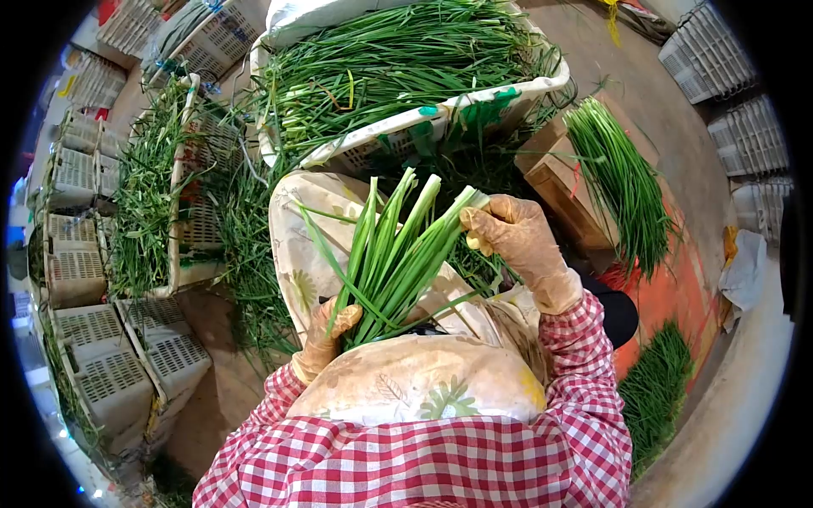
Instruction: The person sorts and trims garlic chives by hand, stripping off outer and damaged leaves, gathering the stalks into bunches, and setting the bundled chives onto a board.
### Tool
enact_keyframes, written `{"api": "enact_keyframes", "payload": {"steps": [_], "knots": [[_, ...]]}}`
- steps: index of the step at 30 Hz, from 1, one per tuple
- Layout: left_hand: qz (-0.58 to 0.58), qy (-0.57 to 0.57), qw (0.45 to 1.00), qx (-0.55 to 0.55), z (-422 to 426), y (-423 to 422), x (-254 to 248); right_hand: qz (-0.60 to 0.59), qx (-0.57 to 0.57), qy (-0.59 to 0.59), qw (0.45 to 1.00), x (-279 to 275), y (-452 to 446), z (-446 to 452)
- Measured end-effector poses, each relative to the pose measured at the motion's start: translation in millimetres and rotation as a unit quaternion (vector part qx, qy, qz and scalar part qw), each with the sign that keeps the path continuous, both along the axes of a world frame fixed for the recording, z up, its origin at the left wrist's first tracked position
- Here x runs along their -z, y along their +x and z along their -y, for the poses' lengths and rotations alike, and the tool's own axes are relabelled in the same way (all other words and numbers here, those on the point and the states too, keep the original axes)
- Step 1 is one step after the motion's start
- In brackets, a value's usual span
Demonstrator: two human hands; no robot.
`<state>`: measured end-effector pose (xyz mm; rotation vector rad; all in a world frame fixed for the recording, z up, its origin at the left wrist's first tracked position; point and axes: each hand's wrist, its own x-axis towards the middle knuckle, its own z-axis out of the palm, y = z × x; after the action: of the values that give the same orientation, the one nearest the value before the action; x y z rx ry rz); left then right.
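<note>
Above my lap, a loose bunch of garlic chives (385, 271) fans out, its pale cut ends pointing up and away from me. My left hand (326, 332), in a tan glove, is wrapped around the leafy lower part of the bunch. At the upper right of the bunch, the gloved fingers of my right hand (517, 237) are pinched on the pale stalk ends. A stained apron (398, 381) with a leaf print covers my lap beneath the chives. Some leaves stick out sideways from the bunch.
Ahead stands a white crate (364, 148) heaped with chives. On the right, a tied chive bundle (622, 186) lies over a cardboard box (550, 165), with another chive pile (656, 398) on the floor. A crate (182, 169) of leafy scraps and stacked crates (127, 364) stand left.
</note>
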<state>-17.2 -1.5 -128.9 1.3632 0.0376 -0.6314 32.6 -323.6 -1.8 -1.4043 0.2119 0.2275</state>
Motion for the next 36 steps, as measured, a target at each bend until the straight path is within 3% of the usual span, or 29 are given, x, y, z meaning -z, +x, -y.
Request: {"api": "enact_keyframes", "payload": {"steps": [4,7,8,9,10,11,13,14,15,16,18,21,26,27,29,30,33,34,35,36], "knots": [[0.037,0.059,0.997,-0.017,21.7,5.9,-60.1,0.019,-0.064,-0.132,0.989,-17.4,-4.9,22.1],[-0.005,-0.077,0.997,-0.031,22.8,3.2,-65.5,0.119,0.144,-0.188,0.964,-7.7,4.7,61.8],[-0.005,-0.077,0.997,-0.031,23.7,2.9,-65.1,0.173,0.233,-0.203,0.935,4.3,15.2,86.6],[0.009,-0.078,0.996,-0.039,24.0,2.1,-64.6,0.200,0.323,-0.371,0.847,10.5,24.5,119.6],[0.016,-0.078,0.996,-0.043,24.2,1.9,-64.9,0.218,0.398,-0.523,0.721,15.3,31.7,140.9],[0.024,-0.079,0.995,-0.047,24.5,1.7,-65.1,0.219,0.399,-0.524,0.720,18.6,35.4,142.0],[0.011,-0.086,0.996,-0.029,24.7,3.5,-66.3,0.096,0.265,-0.644,0.712,27.0,40.0,140.5],[0.007,-0.089,0.996,-0.022,24.3,4.6,-66.2,0.135,0.194,-0.703,0.670,46.5,42.1,122.5],[-0.028,-0.103,0.994,-0.020,22.1,4.1,-63.6,0.116,0.073,-0.590,0.796,51.9,41.3,95.5],[-0.064,-0.116,0.991,-0.018,20.7,3.1,-62.3,-0.025,0.005,-0.221,0.975,38.5,35.9,58.3],[-0.070,-0.105,0.992,-0.018,26.9,4.3,-71.9,-0.047,-0.157,-0.041,0.986,17.8,29.9,23.3],[-0.063,-0.074,0.995,-0.024,27.4,2.3,-74.6,0.008,-0.175,0.108,0.978,15.8,24.5,2.0],[-0.037,-0.080,0.996,-0.004,27.1,3.2,-74.4,0.003,-0.144,0.000,0.990,4.8,21.3,-2.8],[-0.038,-0.081,0.996,-0.004,25.8,3.0,-73.3,0.050,-0.134,-0.054,0.988,11.2,19.9,1.6],[-0.024,-0.062,0.998,0.014,20.9,2.1,-68.0,0.208,-0.106,-0.241,0.942,19.5,21.9,15.8],[-0.019,-0.055,0.998,0.021,18.6,1.2,-64.9,0.302,-0.087,-0.341,0.886,8.4,28.0,24.5],[0.014,-0.018,1.000,-0.010,12.3,0.2,-53.2,0.225,0.057,-0.538,0.810,24.0,53.3,68.9],[0.059,0.108,0.991,0.043,6.4,3.4,-50.6,0.169,0.083,-0.603,0.775,20.8,61.3,73.5],[0.103,0.232,0.963,0.093,3.6,5.9,-48.2,0.154,0.032,-0.690,0.706,17.9,64.9,71.8],[0.105,0.232,0.963,0.092,5.7,4.5,-45.3,0.235,0.013,-0.601,0.764,44.5,69.7,82.1]]}}
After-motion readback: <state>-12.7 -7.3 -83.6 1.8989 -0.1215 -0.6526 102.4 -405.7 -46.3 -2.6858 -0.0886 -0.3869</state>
